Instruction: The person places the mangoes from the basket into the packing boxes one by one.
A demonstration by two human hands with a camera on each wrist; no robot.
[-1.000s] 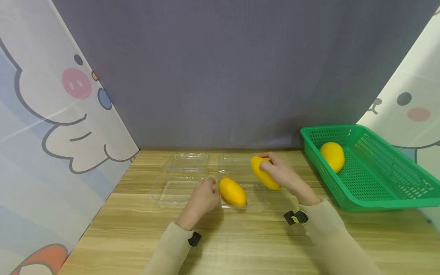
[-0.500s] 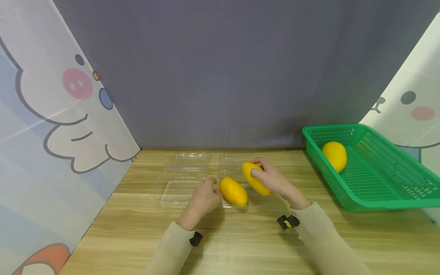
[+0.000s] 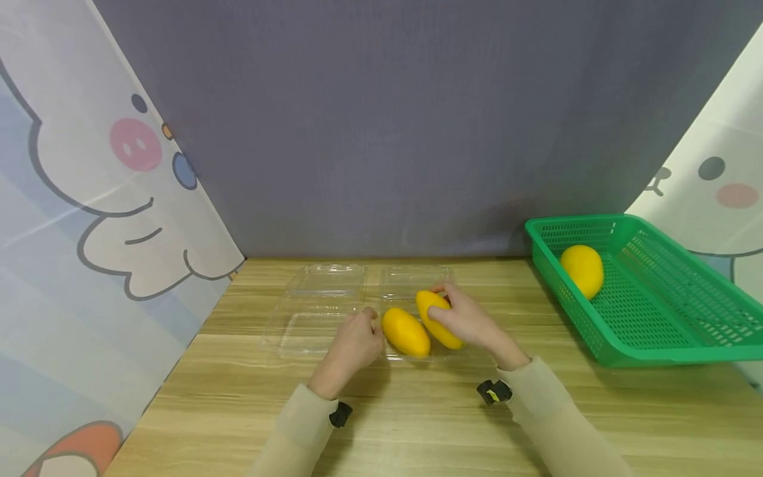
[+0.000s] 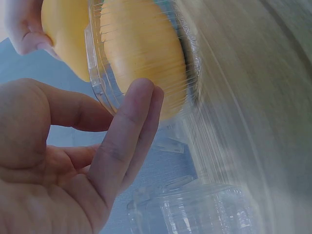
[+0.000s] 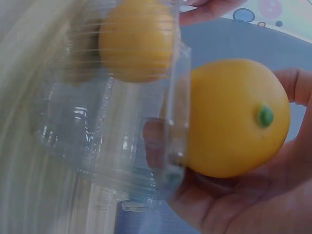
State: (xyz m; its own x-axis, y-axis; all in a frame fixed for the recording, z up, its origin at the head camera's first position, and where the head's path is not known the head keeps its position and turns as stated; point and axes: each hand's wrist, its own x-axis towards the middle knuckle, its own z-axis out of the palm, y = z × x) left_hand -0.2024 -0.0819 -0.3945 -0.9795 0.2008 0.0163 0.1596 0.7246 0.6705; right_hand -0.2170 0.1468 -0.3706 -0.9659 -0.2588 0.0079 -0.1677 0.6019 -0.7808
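A yellow mango (image 5: 234, 117) with a green stem nub is in my right hand (image 3: 466, 320), the fingers curled round it. It hangs tilted at the rim of the right-hand clear plastic container (image 5: 73, 122). A second mango (image 3: 406, 332) lies inside that container, on its left side, as the left wrist view shows through the ribbed wall. My left hand (image 3: 353, 341) pinches the container's left edge, with two fingers (image 4: 122, 131) along the outside of the wall and the thumb near the rim.
Another clear container (image 3: 316, 331) lies with its lid folded back to the left. On the right stands a green basket (image 3: 661, 318) with one more mango (image 3: 582, 271) in it. A grey partition (image 3: 381, 132) closes off the back of the wooden table (image 3: 405, 424).
My right hand has carried its mango left and down, from the container's right side to close beside the other mango. The left hand has stayed at the container's edge.
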